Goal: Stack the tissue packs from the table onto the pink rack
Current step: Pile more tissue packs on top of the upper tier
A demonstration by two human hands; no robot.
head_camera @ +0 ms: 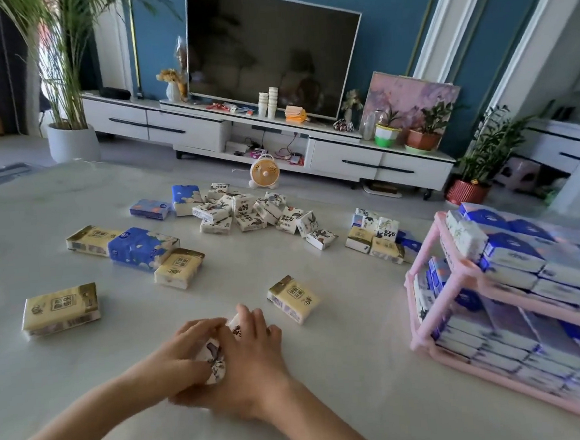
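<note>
Pink rack (450, 277): right edge of the frame, standing on the table (343, 370), two tiers.
Upper tier: blue-and-white tissue packs (510, 256) lying in close rows, two layers deep.
Lower tier: more packs (489, 346) stacked flat, blurred, with a few standing on edge at its left end.
Held pack (216, 359): white with a dark print, lower centre of the frame, gripped between both hands, well left of the rack.
Left hand (188, 350): fingers curled over the pack's left side.
Right hand (253, 353): wrapped round its right side.
Cream pack (292, 298): on the table just above and right of the hands.
Loose heap (250, 212): small white packs, centre of the frame.
</note>
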